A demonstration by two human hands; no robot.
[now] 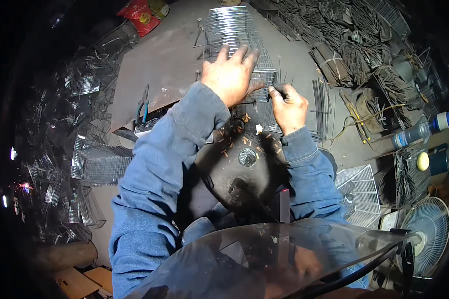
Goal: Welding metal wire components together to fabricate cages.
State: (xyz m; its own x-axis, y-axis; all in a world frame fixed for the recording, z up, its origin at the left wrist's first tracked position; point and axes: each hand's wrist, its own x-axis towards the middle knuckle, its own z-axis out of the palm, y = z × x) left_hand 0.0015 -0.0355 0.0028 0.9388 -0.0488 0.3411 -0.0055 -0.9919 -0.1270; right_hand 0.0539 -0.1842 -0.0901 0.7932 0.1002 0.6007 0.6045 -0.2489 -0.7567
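A long shiny wire basket [229, 25] lies on the grey worktable ahead of me. My left hand [228, 77] rests across its near part, fingers stretched out and spread over the wires, thumb reaching toward the near right corner. At that corner, my right hand [289, 108] has thumb and forefinger pinched together; what they grip is too small to make out. Thin straight wire rods [320, 107] lie in a bundle just beyond the right hand. Pliers with blue handles [143, 105] stand to the left of my left forearm.
A clear face shield [264, 249] crosses the lower view. Stacked wire baskets [102, 164] stand left, and another wire basket [356, 194] right. A white fan [424, 234] stands at lower right. Dark wire pieces [354, 50] pile up at far right. A red bag [139, 17] lies far left.
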